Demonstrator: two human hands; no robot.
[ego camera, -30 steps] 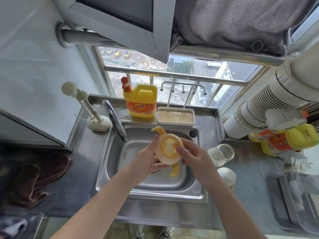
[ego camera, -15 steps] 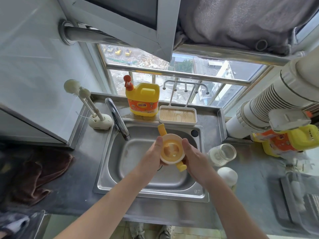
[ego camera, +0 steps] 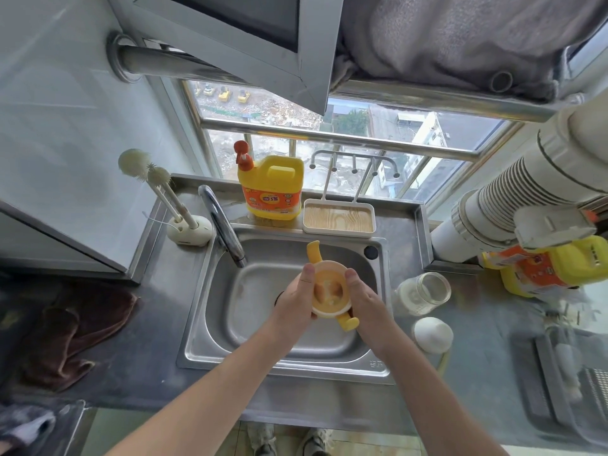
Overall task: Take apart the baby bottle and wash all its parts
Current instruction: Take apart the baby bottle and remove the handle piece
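Nearest, the left hand (ego camera: 294, 302) and right hand (ego camera: 367, 302) each gripped the collar (ego camera: 329, 311) from its own side. Thumbs were hooked on its rim and fingers curled beneath (mostly hidden), holding it open side up over the sink (ego camera: 329, 364). To free the nipple cleanly, I judged that the fingers should push evenly from below while the thumbs steadied the rim, low over the basin in case it popped out. Just right, on the counter (ego camera: 487, 327), sat the cap (ego camera: 432, 334) and bottle (ego camera: 424, 292). Farther back stood the tap (ego camera: 223, 225) and soap (ego camera: 271, 189). 1 second earlier the collar was tilted toward the camera with the right fingers pinching its edge; here it sat level between 2 thumbs
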